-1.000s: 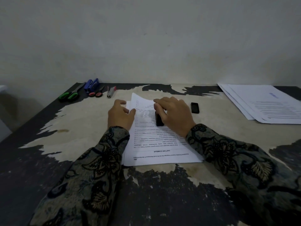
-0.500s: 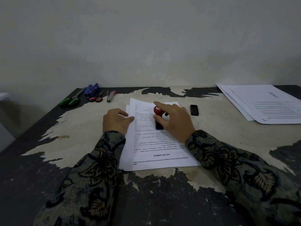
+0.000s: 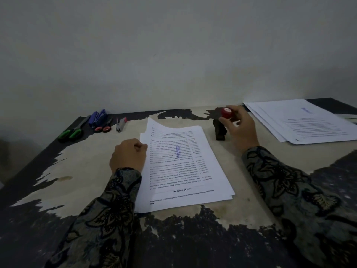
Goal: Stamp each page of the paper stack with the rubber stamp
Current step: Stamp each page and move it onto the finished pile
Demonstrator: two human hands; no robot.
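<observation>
At the right of the worn table [image 3: 193, 219], the right hand [image 3: 241, 130] grips the rubber stamp [image 3: 222, 124] by its red knob, the dark base lowered over or onto what may be a dark ink pad on the table; contact cannot be told. The paper stack [image 3: 183, 167] lies to the stamp's left, long axis running away from the person, its top page already bearing a blue mark at the centre. The left hand [image 3: 129, 155], fingers curled, pinches the stack's left edge and sits nearer the pages. A second pile of sheets [image 3: 309, 122] lies to the right.
</observation>
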